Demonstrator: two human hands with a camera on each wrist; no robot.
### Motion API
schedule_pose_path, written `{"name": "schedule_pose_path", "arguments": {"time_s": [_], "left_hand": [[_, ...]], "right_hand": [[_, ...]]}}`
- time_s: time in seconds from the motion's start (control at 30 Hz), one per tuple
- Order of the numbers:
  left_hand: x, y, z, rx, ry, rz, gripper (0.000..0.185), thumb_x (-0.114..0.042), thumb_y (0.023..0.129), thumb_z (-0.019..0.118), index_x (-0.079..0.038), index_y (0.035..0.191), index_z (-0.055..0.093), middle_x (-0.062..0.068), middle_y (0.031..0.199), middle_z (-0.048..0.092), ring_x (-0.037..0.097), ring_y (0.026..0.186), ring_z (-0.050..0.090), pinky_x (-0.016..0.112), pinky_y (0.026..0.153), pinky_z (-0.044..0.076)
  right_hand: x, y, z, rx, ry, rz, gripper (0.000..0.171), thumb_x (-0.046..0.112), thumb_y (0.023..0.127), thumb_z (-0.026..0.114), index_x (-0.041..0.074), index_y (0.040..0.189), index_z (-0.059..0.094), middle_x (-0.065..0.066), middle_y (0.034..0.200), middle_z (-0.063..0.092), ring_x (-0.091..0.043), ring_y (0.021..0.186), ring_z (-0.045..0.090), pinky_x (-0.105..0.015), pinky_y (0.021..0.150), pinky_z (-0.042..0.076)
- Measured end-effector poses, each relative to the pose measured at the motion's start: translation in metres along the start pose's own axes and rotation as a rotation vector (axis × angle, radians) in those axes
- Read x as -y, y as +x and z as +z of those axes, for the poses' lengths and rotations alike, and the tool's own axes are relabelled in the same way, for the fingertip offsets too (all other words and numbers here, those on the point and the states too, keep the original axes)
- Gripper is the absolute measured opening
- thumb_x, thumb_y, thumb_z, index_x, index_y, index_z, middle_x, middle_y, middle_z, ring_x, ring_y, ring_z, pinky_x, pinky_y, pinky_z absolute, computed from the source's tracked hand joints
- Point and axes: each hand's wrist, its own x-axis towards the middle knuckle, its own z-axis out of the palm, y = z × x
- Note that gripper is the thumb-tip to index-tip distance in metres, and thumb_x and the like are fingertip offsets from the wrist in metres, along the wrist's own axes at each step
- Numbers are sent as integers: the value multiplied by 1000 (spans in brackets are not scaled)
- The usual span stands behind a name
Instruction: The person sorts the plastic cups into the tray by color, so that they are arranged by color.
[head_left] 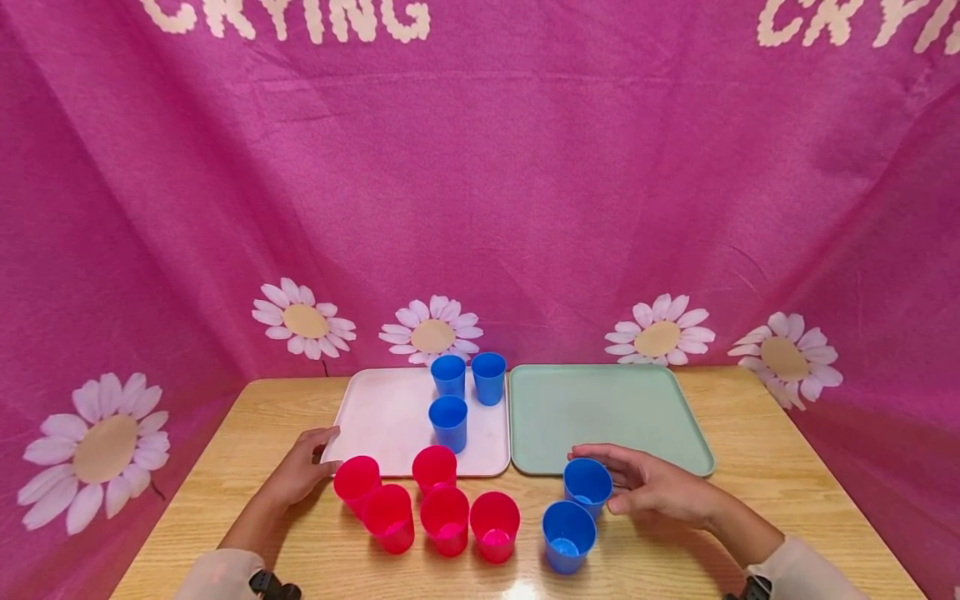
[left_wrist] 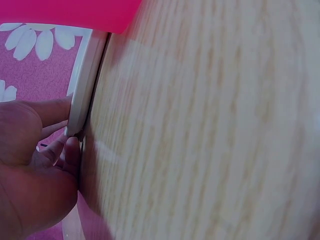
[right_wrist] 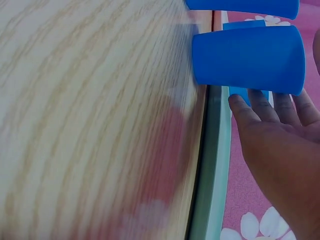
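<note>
Wooden table [head_left: 750, 500]: right hand [head_left: 656, 487] beside an upright, glossy blue cup [head_left: 587, 486].

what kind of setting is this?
Likely a staged tabletop recording setup, not a home: a pink daisy-print backdrop drapes around a wooden table holding two trays and sorted red and blue plastic cups.

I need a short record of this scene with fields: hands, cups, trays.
left hand: fingers at the near left corner of the pink tray
right hand: open, beside a blue cup on the table
red cups: five, on the table
blue cups: three on the pink tray, two on the table
green tray: holds nothing
</note>
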Motion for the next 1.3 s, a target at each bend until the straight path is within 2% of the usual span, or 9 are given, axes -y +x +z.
{"name": "schedule_pose_path", "arguments": {"time_s": [0.37, 0.67, 0.83, 0.97, 1.3], "left_hand": [[1, 1, 0, -10, 19, 17, 63, 7, 90, 70, 20, 145, 41, 40, 142, 40, 54, 135, 38, 62, 116, 34], [-1, 1, 0, -1, 14, 1, 63, 5, 91, 70, 20, 145, 41, 40, 143, 39, 54, 136, 38, 62, 117, 33], [-1, 1, 0, 2, 11, -7, 64, 5, 91, 71, 19, 146, 41, 40, 144, 38, 54, 136, 38, 62, 117, 33], [-1, 0, 0, 1, 8, -5, 64, 6, 91, 70, 19, 146, 41, 40, 144, 37, 54, 136, 37, 62, 117, 33], [-1, 0, 1, -3, 10, -3, 63, 7, 91, 69, 19, 146, 41, 40, 143, 38, 54, 136, 38, 62, 117, 33]], "right_hand": [[-4, 5, 1, 6, -25, -48, 59, 6, 104, 58, 10, 159, 38, -25, 163, 34, -28, 146, 43, -25, 109, 47], [-5, 7, 4, -8, -30, -47, 61, 8, 103, 60, 6, 159, 36, -25, 162, 34, -33, 145, 43, -31, 108, 49], [-7, 8, 4, -10, -30, -31, 63, 7, 102, 62, 8, 160, 36, -21, 162, 38, -33, 144, 43, -30, 108, 49], [-7, 9, 5, -12, -34, -34, 63, 8, 102, 63, 8, 159, 37, -23, 160, 38, -39, 145, 42, -32, 108, 50], [-3, 9, 3, -28, -68, -49, 60, 10, 103, 62, 6, 158, 39, -21, 158, 42, -35, 142, 47, -32, 106, 51]]}}
